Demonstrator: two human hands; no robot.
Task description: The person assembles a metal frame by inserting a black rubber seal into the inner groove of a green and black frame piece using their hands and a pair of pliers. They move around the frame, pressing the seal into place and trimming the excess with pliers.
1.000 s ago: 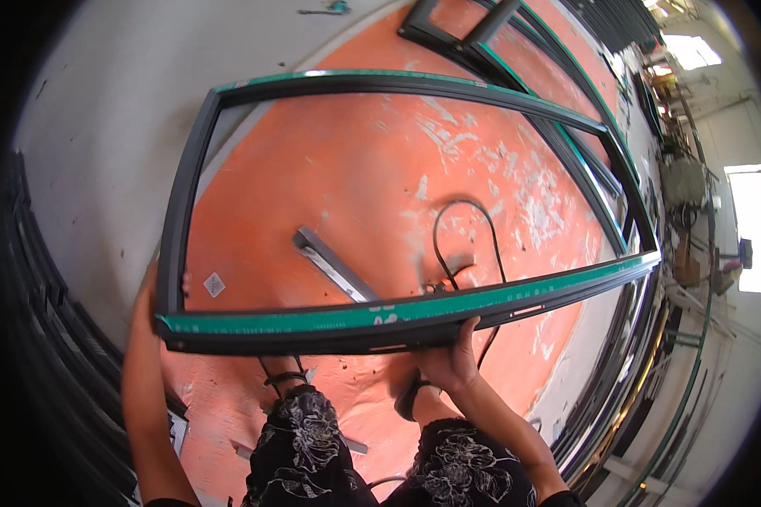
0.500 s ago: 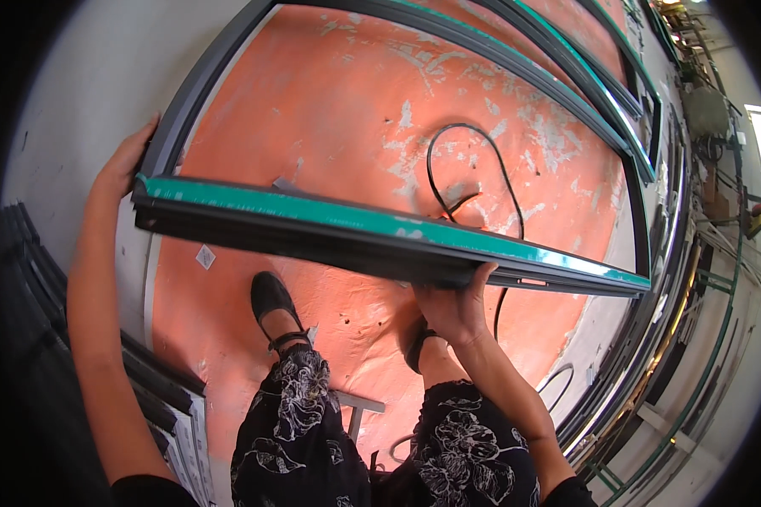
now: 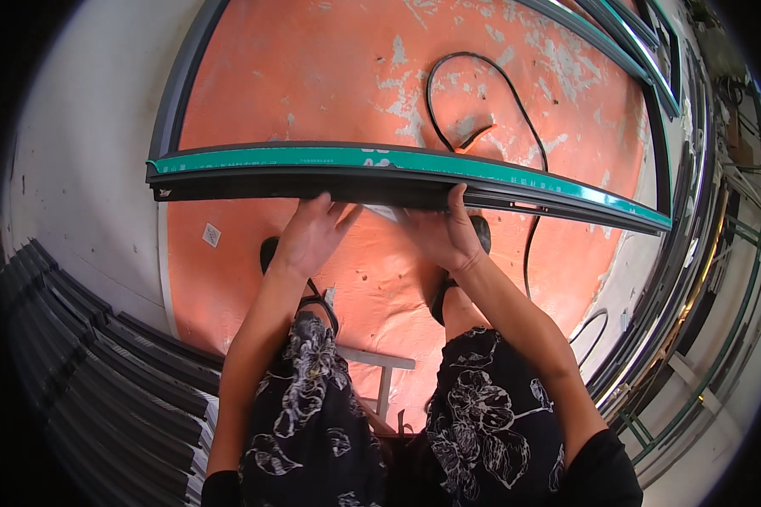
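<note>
A dark grey window or door frame (image 3: 271,182) spans the view in front of me, its near bar faced with green printed film. My right hand (image 3: 444,237) grips that bar from below near its middle, thumb up against the near face. Left of it, my left hand (image 3: 309,237) has its thumb at the bar's lower edge and its other fingers reaching underneath, partly hidden. The frame's left side bar (image 3: 182,84) runs away from me. Inside the frame's outline, a black cable (image 3: 431,93) loops on the orange floor.
Dark metal profiles (image 3: 118,372) lie stacked at the left. More green-filmed frames (image 3: 626,42) are at the far right. Long bars and a green rack (image 3: 744,287) line the right side. A small grey stool (image 3: 376,359) stands between my legs. Worn orange paint covers the floor (image 3: 330,93).
My left hand has left the frame's left corner and come to the near bar's middle, beside my right hand. The near bar now appears higher in view.
</note>
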